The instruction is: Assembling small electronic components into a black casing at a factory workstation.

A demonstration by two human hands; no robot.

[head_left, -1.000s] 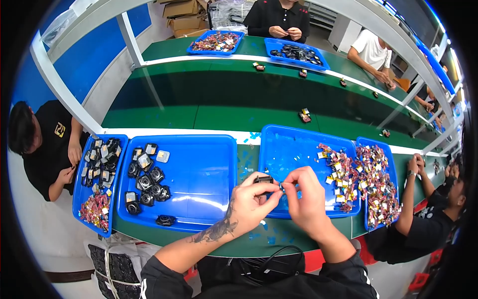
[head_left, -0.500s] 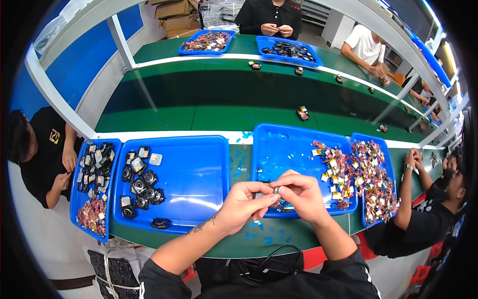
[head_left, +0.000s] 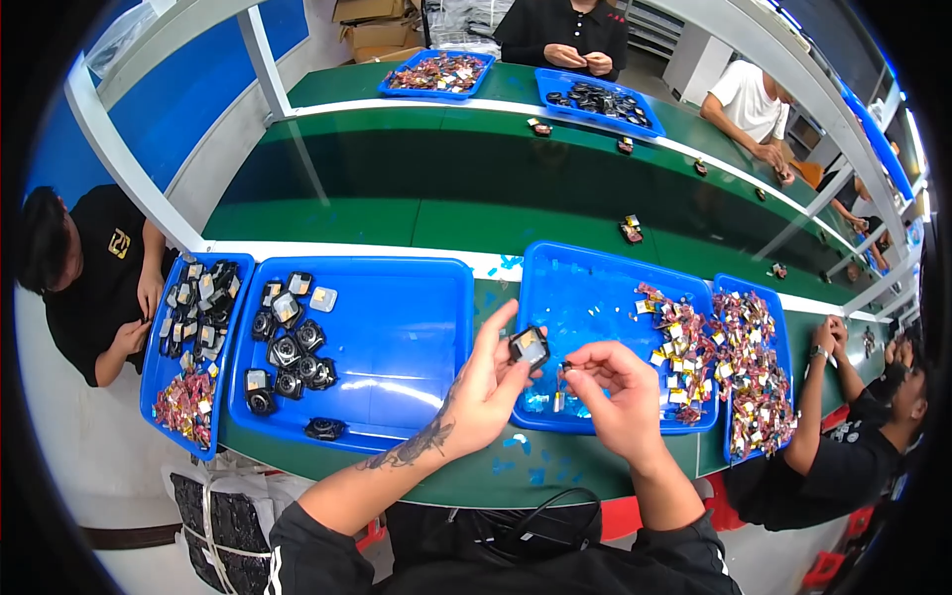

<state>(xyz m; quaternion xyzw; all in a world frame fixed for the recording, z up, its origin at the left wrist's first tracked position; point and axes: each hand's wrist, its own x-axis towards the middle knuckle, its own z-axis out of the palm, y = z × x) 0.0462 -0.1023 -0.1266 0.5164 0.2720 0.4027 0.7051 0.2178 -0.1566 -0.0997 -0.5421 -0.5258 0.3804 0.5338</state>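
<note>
My left hand (head_left: 486, 385) grips a small black square casing (head_left: 530, 346), its pale grey face turned up and the index finger stretched out beyond it. Just to the right, my right hand (head_left: 621, 399) pinches a tiny dark part (head_left: 566, 366) between thumb and fingertips; its exact kind is too small to tell. Both hands hover over the near left side of a blue tray (head_left: 617, 260). At that tray's right side lies a heap of small parts with reddish wires and yellow and white pieces (head_left: 682, 342).
Left of my hands, a blue tray (head_left: 416, 347) holds several black casings (head_left: 300, 359). Narrow mixed-parts trays flank both sides: a left tray (head_left: 151, 379) and a right tray (head_left: 734, 458). Small assemblies (head_left: 632, 230) dot the green belt (head_left: 466, 223). Co-workers sit around. Blue film scraps (head_left: 536, 476) litter the bench.
My hands have moved apart. The left one has turned, bringing the casing's pale face into view, while the right one has drawn away rightward with the tiny part. The whole view has shifted slightly.
</note>
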